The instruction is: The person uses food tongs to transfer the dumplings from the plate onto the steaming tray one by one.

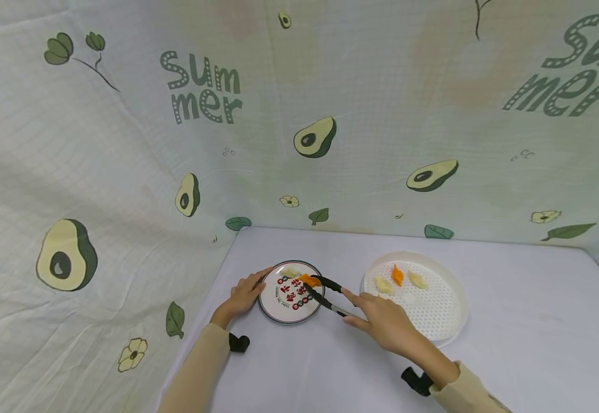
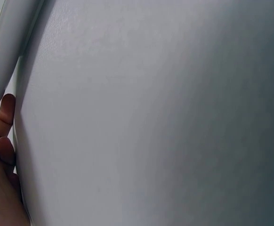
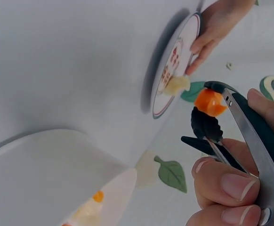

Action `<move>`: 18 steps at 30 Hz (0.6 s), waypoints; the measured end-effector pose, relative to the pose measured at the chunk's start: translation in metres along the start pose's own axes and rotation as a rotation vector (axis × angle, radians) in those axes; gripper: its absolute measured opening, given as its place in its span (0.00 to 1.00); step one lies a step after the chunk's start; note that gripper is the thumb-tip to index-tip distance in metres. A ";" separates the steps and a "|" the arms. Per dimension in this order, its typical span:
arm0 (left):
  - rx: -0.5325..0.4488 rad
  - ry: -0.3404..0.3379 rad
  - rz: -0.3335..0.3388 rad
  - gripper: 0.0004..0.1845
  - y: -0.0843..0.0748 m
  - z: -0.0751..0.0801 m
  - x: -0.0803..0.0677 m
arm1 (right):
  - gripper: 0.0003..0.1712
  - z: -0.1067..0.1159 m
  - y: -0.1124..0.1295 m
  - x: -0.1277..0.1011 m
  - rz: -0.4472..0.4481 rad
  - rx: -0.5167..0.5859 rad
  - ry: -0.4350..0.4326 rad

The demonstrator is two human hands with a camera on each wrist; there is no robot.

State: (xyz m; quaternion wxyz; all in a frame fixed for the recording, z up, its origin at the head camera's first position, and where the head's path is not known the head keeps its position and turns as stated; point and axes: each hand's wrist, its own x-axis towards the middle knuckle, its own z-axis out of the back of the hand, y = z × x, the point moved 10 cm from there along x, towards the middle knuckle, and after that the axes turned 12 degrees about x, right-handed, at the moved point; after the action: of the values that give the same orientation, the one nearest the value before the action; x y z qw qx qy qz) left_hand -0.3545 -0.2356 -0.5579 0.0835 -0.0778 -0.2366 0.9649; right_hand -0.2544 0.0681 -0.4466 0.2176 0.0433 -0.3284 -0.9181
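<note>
My right hand (image 1: 389,322) grips black-and-silver tongs (image 3: 254,141). Between the tong tips is an orange dumpling-shaped piece (image 3: 209,102), over the right side of a white plate (image 1: 279,307) with red lettering and a dark rim. A pale dumpling-shaped piece (image 1: 290,272) lies near that plate's far edge. On the plate's left, my left hand (image 1: 245,292) touches the rim with thumb and fingers extended. Only part of this hand (image 2: 4,141) shows in the left wrist view, beside the plate's edge (image 2: 12,42).
Right of the tongs stands a larger round white tray (image 1: 446,310) with a perforated bottom, partly behind my right hand. It bears pale pieces (image 1: 417,280) and an orange one (image 1: 397,275). A printed cloth (image 1: 361,86) hangs behind and left of the white table (image 1: 532,332).
</note>
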 end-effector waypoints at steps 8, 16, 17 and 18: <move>0.008 -0.003 0.000 0.25 0.004 -0.001 0.001 | 0.34 0.006 -0.006 -0.004 -0.031 0.015 0.001; 0.009 -0.003 0.003 0.25 0.003 -0.002 0.002 | 0.34 0.018 -0.013 -0.012 -0.040 0.027 -0.019; 0.009 -0.003 0.003 0.25 0.003 -0.002 0.002 | 0.34 0.019 -0.014 -0.013 -0.044 0.030 -0.022; 0.009 -0.004 0.001 0.25 0.003 -0.002 0.002 | 0.34 0.020 -0.016 -0.013 -0.047 0.033 -0.020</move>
State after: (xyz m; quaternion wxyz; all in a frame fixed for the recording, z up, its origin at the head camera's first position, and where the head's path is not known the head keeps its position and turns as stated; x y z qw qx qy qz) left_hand -0.3561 -0.2368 -0.5607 0.0829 -0.0758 -0.2325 0.9661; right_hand -0.2525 0.0963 -0.4414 0.1919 0.0452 -0.3444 -0.9179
